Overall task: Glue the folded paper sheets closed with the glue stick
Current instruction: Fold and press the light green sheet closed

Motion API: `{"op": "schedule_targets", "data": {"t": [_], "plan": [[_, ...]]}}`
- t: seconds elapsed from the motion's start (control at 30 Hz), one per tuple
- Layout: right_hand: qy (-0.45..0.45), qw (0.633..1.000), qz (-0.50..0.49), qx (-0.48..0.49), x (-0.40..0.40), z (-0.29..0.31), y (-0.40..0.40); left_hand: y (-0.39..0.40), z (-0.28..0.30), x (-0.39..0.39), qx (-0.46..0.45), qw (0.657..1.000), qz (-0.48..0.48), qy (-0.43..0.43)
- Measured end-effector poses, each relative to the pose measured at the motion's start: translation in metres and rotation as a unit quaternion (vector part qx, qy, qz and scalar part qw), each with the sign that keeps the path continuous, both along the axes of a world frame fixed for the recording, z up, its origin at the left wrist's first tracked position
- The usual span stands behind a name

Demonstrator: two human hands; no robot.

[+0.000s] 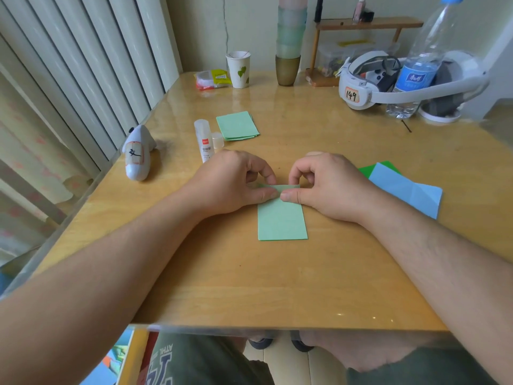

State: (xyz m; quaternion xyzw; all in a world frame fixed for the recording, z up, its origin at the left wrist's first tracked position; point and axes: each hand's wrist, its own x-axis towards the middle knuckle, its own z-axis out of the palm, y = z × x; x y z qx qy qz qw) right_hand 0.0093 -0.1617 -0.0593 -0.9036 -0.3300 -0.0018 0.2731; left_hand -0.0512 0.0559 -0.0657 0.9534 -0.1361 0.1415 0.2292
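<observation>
A folded light green paper sheet (pixel 282 220) lies flat on the wooden table (pixel 249 279) in front of me. My left hand (pixel 230 184) and my right hand (pixel 330 184) both pinch its far end, thumbs on top and fingers curled over the edge. The white glue stick (pixel 203 140) lies uncapped on the table behind my left hand, with its clear cap (pixel 218 140) beside it. A stack of green folded sheets (pixel 237 125) sits just beyond the cap. At the right lie a blue sheet (pixel 408 193) and a dark green sheet (pixel 380 168) under it.
A white shark-shaped figure (pixel 138 154) stands at the left edge. At the back are a paper cup (pixel 238 68), a snack packet (pixel 212 79), stacked cups (pixel 288 51), a white headset (pixel 369 81), a water bottle (pixel 416 68) and a small wooden shelf (pixel 366 26).
</observation>
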Motion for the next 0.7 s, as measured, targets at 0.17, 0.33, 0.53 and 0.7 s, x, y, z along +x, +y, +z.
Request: {"op": "schedule_targets", "data": {"t": [0.17, 0.33, 0.53, 0.7], "plan": [[0.006, 1.000, -0.006, 0.002, 0.001, 0.001, -0.002, 0.005, -0.002, -0.002, 0.007, 1.000, 0.025, -0.013], [-0.009, 1.000, 0.001, 0.015, 0.000, -0.004, 0.006, -0.003, 0.000, 0.000, 0.022, 0.999, 0.020, -0.033], [-0.010, 1.000, -0.006, 0.013, 0.001, -0.006, 0.006, -0.001, -0.002, 0.001, 0.026, 0.999, 0.026, -0.026], [-0.006, 1.000, -0.018, 0.008, 0.004, -0.003, -0.001, 0.006, -0.003, 0.000, 0.034, 0.998, 0.046, -0.022]]}}
